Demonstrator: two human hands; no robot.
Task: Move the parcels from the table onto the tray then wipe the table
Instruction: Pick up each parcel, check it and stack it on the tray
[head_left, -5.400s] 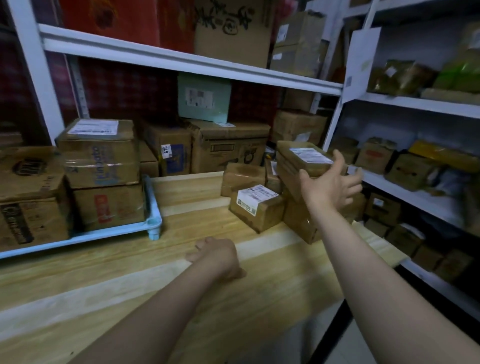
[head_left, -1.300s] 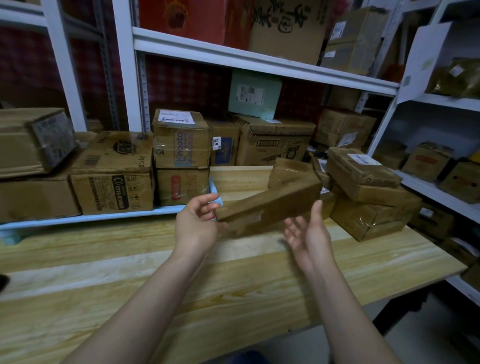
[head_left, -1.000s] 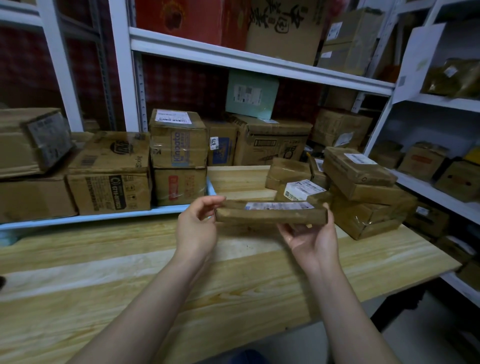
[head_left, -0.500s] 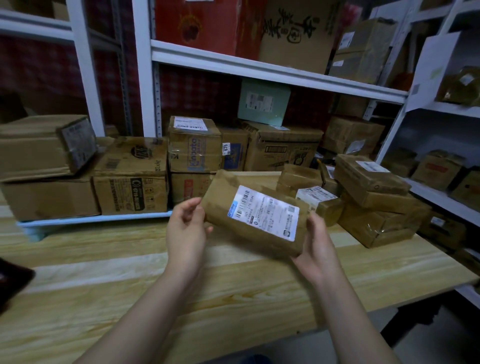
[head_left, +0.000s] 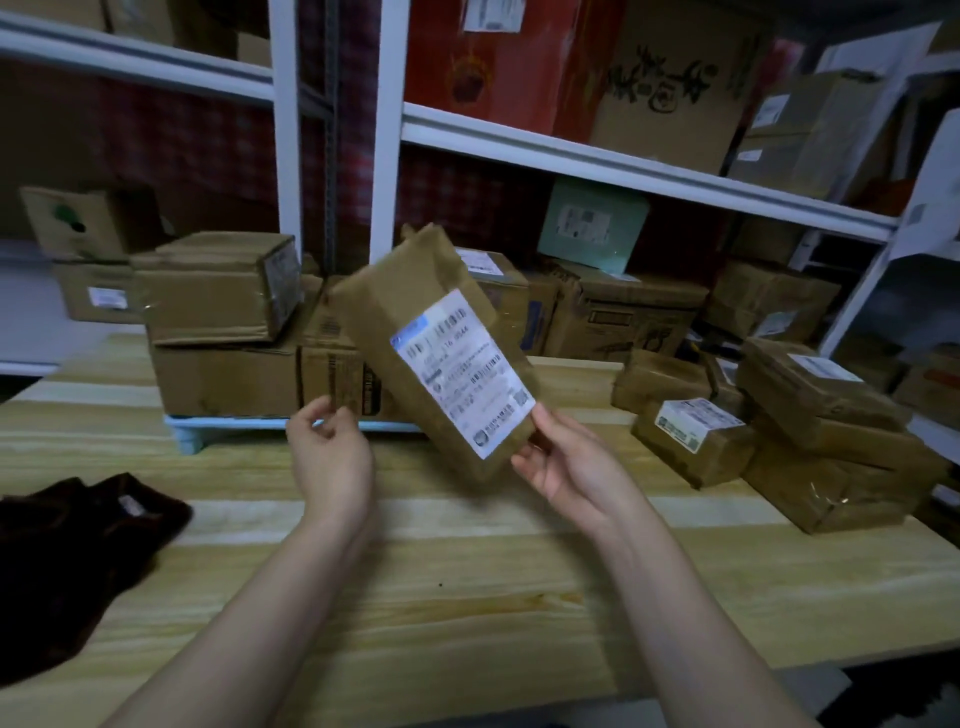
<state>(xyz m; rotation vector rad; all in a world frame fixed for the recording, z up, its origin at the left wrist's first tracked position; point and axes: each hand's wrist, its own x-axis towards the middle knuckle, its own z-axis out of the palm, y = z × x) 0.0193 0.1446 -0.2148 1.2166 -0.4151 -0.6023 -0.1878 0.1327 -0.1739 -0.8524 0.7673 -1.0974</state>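
A flat brown parcel (head_left: 415, 332) with a white label is tilted on end in the air above the wooden table (head_left: 467, 597), pinched at its lower end by the right hand (head_left: 571, 467). More taped parcels (head_left: 831, 415) cluster on the table's right side. Larger cartons (head_left: 223, 379) are stacked on the light blue tray (head_left: 234, 420) at the back left.
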